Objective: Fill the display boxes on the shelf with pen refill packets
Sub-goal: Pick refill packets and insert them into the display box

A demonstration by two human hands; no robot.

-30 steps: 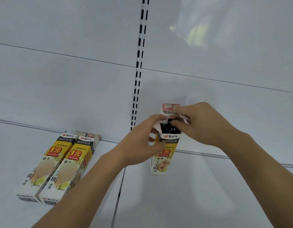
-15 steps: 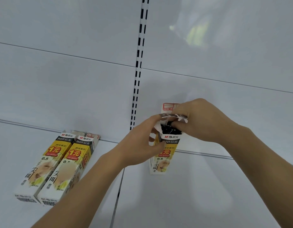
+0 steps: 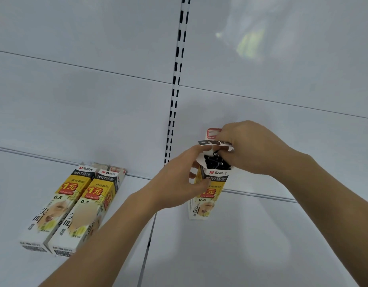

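A white shelf [image 3: 241, 255] fills the lower part of the view, with a white back wall [image 3: 75, 100] behind it. A strip of black slots [image 3: 175, 100] runs up the wall in the middle.

One tall display box [image 3: 208, 195] stands upright on the shelf, at about 4 o'clock from the middle of the view. It is white and yellow with a red price mark. Its top is open, and a flap [image 3: 212, 134] with a red outline sticks up at the back. Dark pen refill packets [image 3: 215, 162] show inside the open top.

The left hand [image 3: 179, 183] comes in from 7 o'clock. Its fingers are curled round the left side of the box near the top, so it holds the box steady. Its thumb reaches up to the box's torn edge.

The right hand [image 3: 247, 148] comes in from 4 o'clock. Its fingers are bent and pinch a refill packet [image 3: 214, 143] just above the open top. The packet lies flat across the opening, and its dark strip pokes out to the left of the fingers.

Two more display boxes [image 3: 69, 208] stand side by side at 8 o'clock, well apart from the hands. They touch each other. Both have their tops open too, but what is inside them cannot be seen.
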